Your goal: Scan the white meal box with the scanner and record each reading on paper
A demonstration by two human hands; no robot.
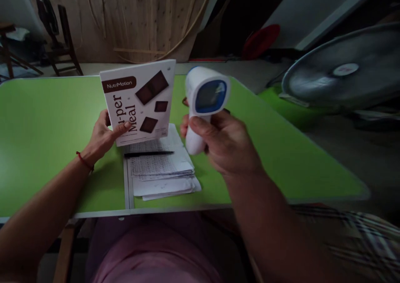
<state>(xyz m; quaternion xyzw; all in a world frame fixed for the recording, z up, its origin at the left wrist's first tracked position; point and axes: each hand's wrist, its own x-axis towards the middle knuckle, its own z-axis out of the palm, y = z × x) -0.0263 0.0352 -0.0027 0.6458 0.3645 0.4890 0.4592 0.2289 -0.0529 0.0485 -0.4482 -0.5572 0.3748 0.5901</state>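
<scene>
My left hand (106,133) grips the lower left corner of a white box (146,116) printed with brown squares and the word NutriMotion, thumb across its front. The box is held upright above the table. In my right hand (225,141) is a white infrared thermometer (195,139) with a blue-rimmed screen facing me, my fingers wrapped round its handle. It is a little apart from the box, to its right. Beneath the box lies a stack of handwritten papers (165,185). A black pen (150,154) rests across the papers.
The green folding table (265,162) has a seam near the papers. A large round fan (337,75) stands beyond its right edge. Farther back are a dark chair (64,45), a wooden panel (146,21) and a red round object (262,39). Plaid cloth (368,237) shows at the lower right.
</scene>
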